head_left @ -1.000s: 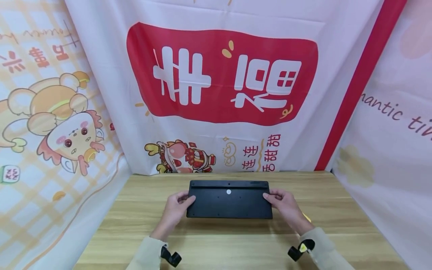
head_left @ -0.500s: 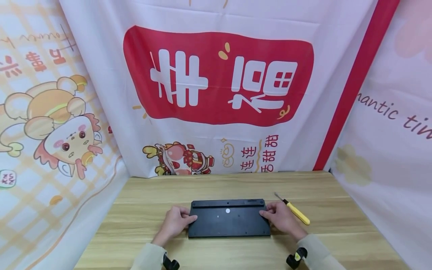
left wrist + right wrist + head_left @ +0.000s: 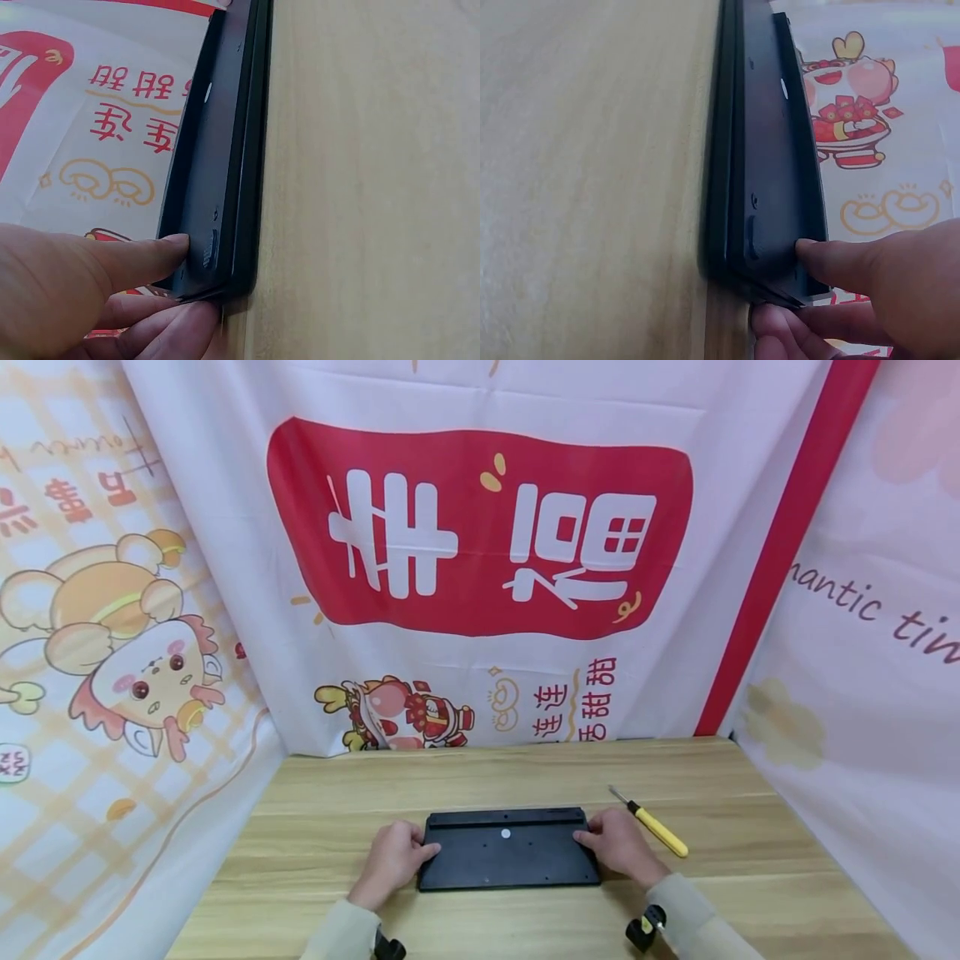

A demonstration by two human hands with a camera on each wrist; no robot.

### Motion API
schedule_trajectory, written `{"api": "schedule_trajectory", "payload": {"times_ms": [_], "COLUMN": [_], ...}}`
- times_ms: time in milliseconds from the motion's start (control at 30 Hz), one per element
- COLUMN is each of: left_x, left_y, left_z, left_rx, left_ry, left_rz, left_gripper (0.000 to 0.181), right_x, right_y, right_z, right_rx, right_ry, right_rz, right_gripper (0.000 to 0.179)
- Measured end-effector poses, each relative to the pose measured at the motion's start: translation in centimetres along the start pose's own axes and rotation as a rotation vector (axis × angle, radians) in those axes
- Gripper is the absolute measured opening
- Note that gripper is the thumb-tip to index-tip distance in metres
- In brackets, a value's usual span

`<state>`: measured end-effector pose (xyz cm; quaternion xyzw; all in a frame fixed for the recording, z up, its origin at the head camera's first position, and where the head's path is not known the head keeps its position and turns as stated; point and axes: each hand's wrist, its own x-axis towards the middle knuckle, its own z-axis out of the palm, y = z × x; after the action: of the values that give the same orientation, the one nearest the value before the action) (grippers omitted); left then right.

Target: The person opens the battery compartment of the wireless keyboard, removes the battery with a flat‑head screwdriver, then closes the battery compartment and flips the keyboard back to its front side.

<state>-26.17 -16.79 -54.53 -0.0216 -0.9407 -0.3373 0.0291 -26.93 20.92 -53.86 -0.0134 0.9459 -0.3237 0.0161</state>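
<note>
A black keyboard (image 3: 510,860) is at the middle of the wooden table, its underside showing, with a raised ridge along the far edge, a round white sticker and small screw holes. My left hand (image 3: 395,860) grips its left end, thumb on the underside and fingers curled beneath the edge. At the right end my right hand (image 3: 617,843) holds it the same way. Both wrist views show the keyboard (image 3: 206,172) tilted, its near long edge low along the tabletop. Just right of the right hand lies a screwdriver (image 3: 656,828) with a yellow and black handle.
The wooden table (image 3: 337,785) ends at a white hanging cloth (image 3: 480,685) with a red printed panel. Patterned cloths also hang along the left side (image 3: 150,827) and the right side (image 3: 847,710).
Both hands have brought the keyboard down and nearer to the person, mostly in the first half second. The screwdriver, earlier mostly hidden behind the right hand, now shows fully.
</note>
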Motion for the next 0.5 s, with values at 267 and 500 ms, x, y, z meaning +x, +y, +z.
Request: {"api": "schedule_trajectory", "payload": {"times_ms": [267,500], "left_x": [-0.1,0.9], "left_y": [0.0,-1.1], "left_z": [-0.3,-1.5], "left_rx": [0.050,-0.031], "left_ry": [0.009,-0.024], "left_rz": [0.031,0.084], "left_gripper": [0.022,0.022], "right_x": [0.0,0.6], "right_y": [-0.2,-0.5], "right_z": [-0.3,-2.8], "right_rx": [-0.070,-0.101], "right_ry": [0.024,0.086], "right_rz": [-0.051,-0.173], "right_gripper": [0.021,0.029]}}
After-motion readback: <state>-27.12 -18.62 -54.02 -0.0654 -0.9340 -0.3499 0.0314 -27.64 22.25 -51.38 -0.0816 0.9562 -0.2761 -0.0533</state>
